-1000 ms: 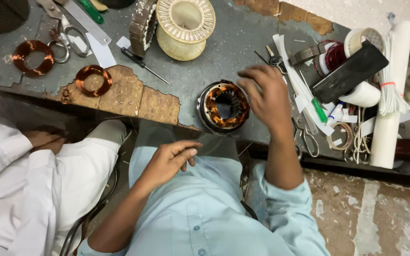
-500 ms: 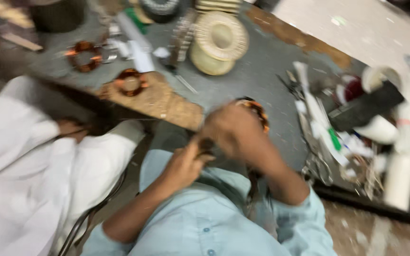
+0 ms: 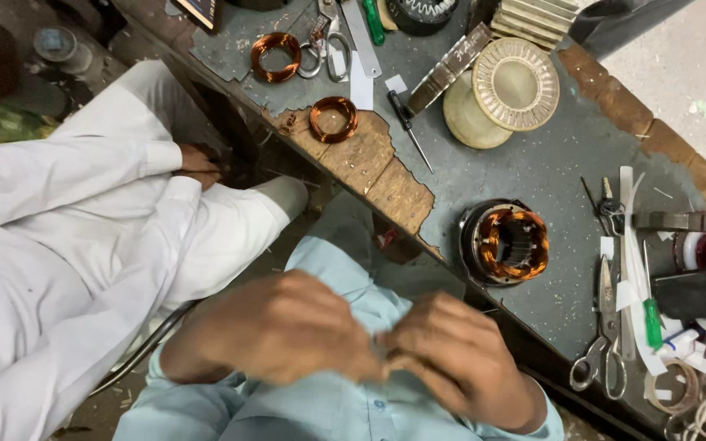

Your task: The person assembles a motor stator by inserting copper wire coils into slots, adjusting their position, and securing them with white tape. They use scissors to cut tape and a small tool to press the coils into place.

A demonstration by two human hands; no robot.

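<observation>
Hands are meeting low in the frame: left hand (image 3: 275,331) and right hand (image 3: 459,359) touching, fingers curled, grasp unclear, below the motor (image 3: 507,243) on the bench (image 3: 565,163).

The stator (image 3: 506,242) lies on the bench (image 3: 549,163), scissors (image 3: 602,343) to its right, two wire coils (image 3: 333,119) further left.

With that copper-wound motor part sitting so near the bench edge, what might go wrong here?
The wound stator sits close to the bench edge, so a knock might drop it. Both hands, left hand and right hand, meet over the lap, blurred; anything small between them could slip. The scissors lie near the right elbow.
</observation>
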